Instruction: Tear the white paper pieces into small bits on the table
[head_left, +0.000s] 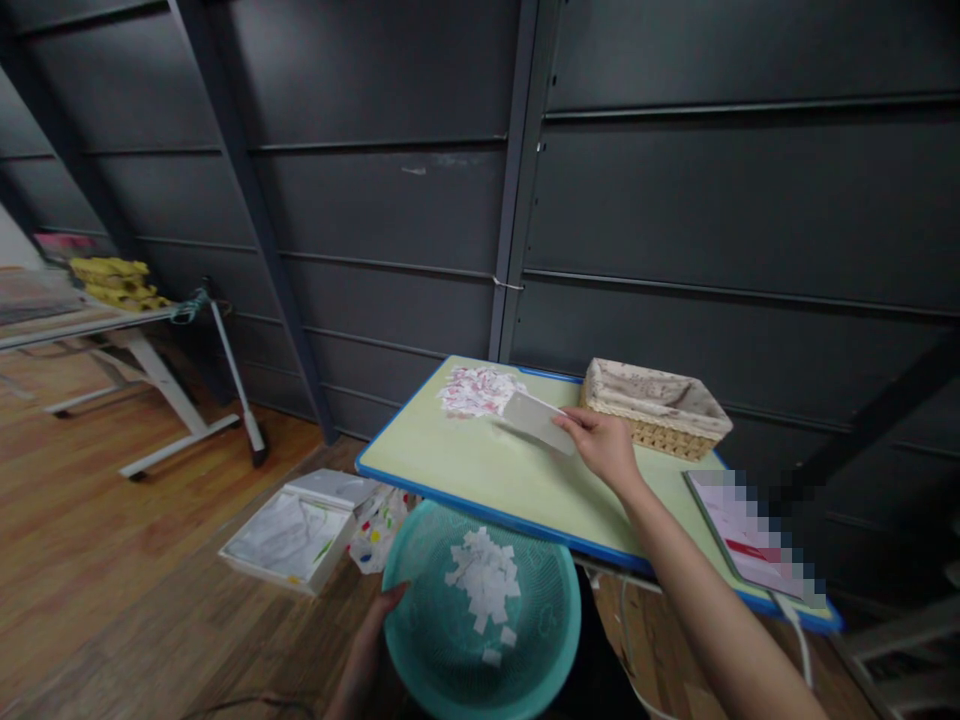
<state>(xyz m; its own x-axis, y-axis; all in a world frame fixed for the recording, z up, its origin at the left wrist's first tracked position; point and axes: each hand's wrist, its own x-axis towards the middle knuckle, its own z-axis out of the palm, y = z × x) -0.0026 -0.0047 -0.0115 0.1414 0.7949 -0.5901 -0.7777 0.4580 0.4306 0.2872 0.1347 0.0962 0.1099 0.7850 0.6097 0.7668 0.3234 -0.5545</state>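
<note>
At the near edge of a pale-yellow, blue-edged table, a round teal perforated plastic basin is held by its left rim, a sound hold, in the left hand; slight flex is expected. Above the table, a flat white rectangular panel, seemingly light and stiff, is pinched near its right end by the right hand, beside loose white-and-pink scraps, likely easily scattered.

There were two hands, one white card, one colander, two heaps of paper scraps, one wicker basket, two counters and one white box.
</note>
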